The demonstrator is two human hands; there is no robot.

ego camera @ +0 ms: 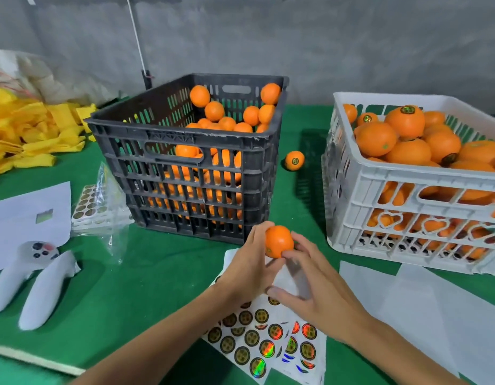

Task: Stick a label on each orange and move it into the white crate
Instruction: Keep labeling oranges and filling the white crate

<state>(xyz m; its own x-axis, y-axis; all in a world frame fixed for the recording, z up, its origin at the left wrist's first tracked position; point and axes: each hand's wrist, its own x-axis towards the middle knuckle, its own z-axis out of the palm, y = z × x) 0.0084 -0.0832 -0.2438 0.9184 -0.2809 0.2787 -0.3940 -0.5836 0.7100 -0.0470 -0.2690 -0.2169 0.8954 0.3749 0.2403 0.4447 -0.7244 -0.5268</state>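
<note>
An orange (279, 240) is held above the green table in front of the black crate (185, 140). My left hand (247, 266) grips it from the left, fingers curled round it. My right hand (314, 291) touches its right and lower side with the fingertips. Whether a label sits under those fingers is hidden. A sheet of round holographic labels (257, 340) lies under my wrists. The black crate holds several unlabelled oranges. The white crate (407, 190) at the right is heaped with labelled oranges (405, 120).
One labelled orange (294, 160) lies on the table between the crates. More label sheets in a clear bag (92, 204) sit left of the black crate. Two white controllers (32, 279), white papers (435, 309) and yellow foam nets (27, 132) surround the work area.
</note>
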